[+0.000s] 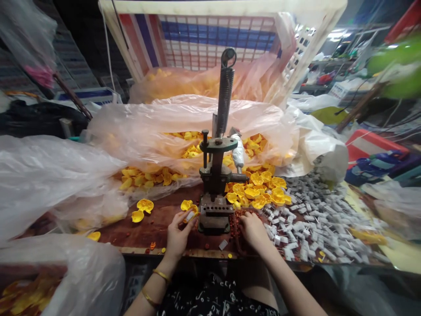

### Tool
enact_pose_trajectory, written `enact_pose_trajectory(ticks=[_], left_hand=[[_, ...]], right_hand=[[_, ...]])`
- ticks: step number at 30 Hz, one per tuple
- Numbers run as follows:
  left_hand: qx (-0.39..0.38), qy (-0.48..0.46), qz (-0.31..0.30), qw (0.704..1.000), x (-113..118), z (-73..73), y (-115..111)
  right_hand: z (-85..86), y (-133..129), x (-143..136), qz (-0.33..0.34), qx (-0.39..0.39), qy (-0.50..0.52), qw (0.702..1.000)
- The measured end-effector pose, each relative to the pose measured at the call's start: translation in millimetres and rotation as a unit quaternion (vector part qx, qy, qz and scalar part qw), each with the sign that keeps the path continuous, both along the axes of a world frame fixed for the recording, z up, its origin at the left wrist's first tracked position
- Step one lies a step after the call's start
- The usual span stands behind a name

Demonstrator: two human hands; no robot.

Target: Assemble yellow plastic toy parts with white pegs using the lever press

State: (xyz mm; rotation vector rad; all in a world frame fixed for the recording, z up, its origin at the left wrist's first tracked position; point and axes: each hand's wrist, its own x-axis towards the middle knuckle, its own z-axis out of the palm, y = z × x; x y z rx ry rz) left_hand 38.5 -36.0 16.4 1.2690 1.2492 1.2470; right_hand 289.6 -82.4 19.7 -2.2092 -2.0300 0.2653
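A yellow shell part (187,205) with a small grey block (190,215) in it is pinched between the thumb and fingers of my left hand (179,229), just left of the press base. My right hand (252,228) reaches into a pile of small red pieces (235,232) right of the base, its fingers bent together; whatever they grip is too small to make out. Between my hands stands a dark hand press (215,175) with a tall spring. One loose grey block (223,245) lies in front of the press.
Yellow shells (259,188) are heaped behind my right hand, and many grey blocks (309,219) spread to the right. Two joined shells (143,208) lie left. Plastic bags (131,120) of yellow parts and a tilted white crate (223,8) stand behind.
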Motion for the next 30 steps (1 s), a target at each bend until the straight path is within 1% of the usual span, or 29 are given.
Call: enact_pose_trajectory(ticks=[1,3,5,7,9,10,12,15,16,17,18,20,21,22,23,26,28,30], left_hand=[[-0.042,-0.044,-0.009,0.998,1.6,0.9,-0.3],[-0.115,-0.125,-0.021,0.985,4.2,4.7,-1.4],[-0.166,-0.191,-0.03,0.967,6.3,9.8,-3.0],[-0.197,-0.24,-0.033,0.95,7.9,14.9,-4.8],[-0.21,-0.267,-0.034,0.94,8.5,19.1,-6.4],[-0.21,-0.274,-0.032,0.938,8.0,20.6,-7.0],[-0.204,-0.276,-0.027,0.939,5.1,22.5,-7.6],[-0.196,-0.271,0.003,0.943,-1.7,21.8,-6.6],[-0.193,-0.273,0.017,0.942,-3.3,20.8,-6.1],[-0.19,-0.277,0.026,0.942,-3.9,19.6,-5.7],[-0.188,-0.282,0.03,0.94,-3.6,18.4,-5.4],[-0.186,-0.29,0.02,0.939,-0.4,16.6,-5.8],[-0.185,-0.291,0.011,0.939,1.9,16.3,-6.3],[-0.184,-0.289,0.002,0.939,4.1,16.4,-7.0],[-0.185,-0.287,-0.006,0.94,5.8,16.7,-7.9],[-0.193,-0.281,-0.02,0.94,7.0,18.7,-10.2],[-0.201,-0.282,-0.023,0.938,5.6,19.2,-11.3],[-0.208,-0.286,-0.023,0.935,5.3,18.2,-12.0]], right_hand=[[-0.7,-0.3,0.5,0.003,-0.002,0.006,1.0],[2.1,-0.9,-0.9,-0.001,0.006,0.029,1.0],[8.7,-0.6,-5.6,-0.006,0.032,0.091,0.995],[16.6,1.1,-12.0,-0.002,0.07,0.176,0.982],[24.0,3.8,-14.5,0.004,0.096,0.228,0.969],[27.1,5.3,-12.1,0.001,0.105,0.234,0.966],[32.3,8.1,1.5,-0.03,0.14,0.221,0.965],[35.8,10.3,31.6,-0.103,0.263,0.177,0.943],[35.3,10.4,38.4,-0.11,0.283,0.157,0.94],[33.7,10.1,41.5,-0.101,0.274,0.137,0.946],[31.0,9.6,40.6,-0.077,0.236,0.118,0.961],[22.6,8.2,28.6,-0.024,0.115,0.073,0.99],[17.5,7.6,20.2,-0.009,0.063,0.048,0.997],[12.3,7.0,11.9,-0.006,0.026,0.023,0.999],[7.5,6.5,5.2,-0.01,0.005,0.003,1.0],[-0.7,5.3,-1.0,-0.021,-0.003,-0.004,1.0],[1.0,4.4,2.5,-0.027,0.024,0.029,0.999],[7.8,3.8,3.0,-0.042,0.065,0.097,0.992]])
